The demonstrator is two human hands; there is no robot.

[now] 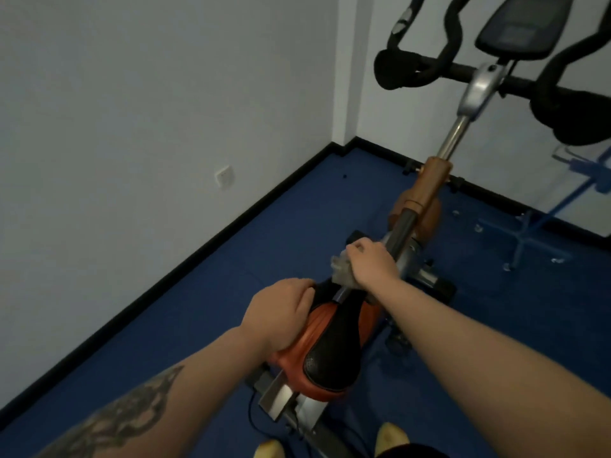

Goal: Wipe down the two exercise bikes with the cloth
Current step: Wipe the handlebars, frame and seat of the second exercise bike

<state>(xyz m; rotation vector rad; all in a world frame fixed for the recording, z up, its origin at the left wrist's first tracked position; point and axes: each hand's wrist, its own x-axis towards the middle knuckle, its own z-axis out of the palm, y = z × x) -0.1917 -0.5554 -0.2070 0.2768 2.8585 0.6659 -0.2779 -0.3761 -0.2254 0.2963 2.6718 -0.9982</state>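
Closest in, at 6 o'clock, two yellow shoe tips (393, 434) are seen on the blue floor (185, 292). Just past them the back of the bike (426, 190) is seen, with a grey metal rail under its seat (330, 345). The seat is orange at the sides and black down the middle, and the black part looks bumpy.

The left hand (281, 315) is laid on the left side of the seat, at 9 o'clock from it. Its fingers are curled over the seat's edge, so the seat is held. A dark tattoo is seen on that arm.

A little farther, at 12 o'clock from the seat, the cloth (342, 272) is held in the right hand (372, 262). The cloth is small, pale grey and crumpled. It is pressed on the grey bar of the bike, just past the nose of the seat. The fingers are wrapped round it. The two hands are kept apart, one behind the other.

Farther on, the bar is joined to an orange-brown tube, then a shiny post. At 1 o'clock, up high, black curvy handlebars (406, 67) and a dark screen (522, 28) are seen. A white wall (132, 110) with a small white socket (224, 176) is seen at 10 o'clock.
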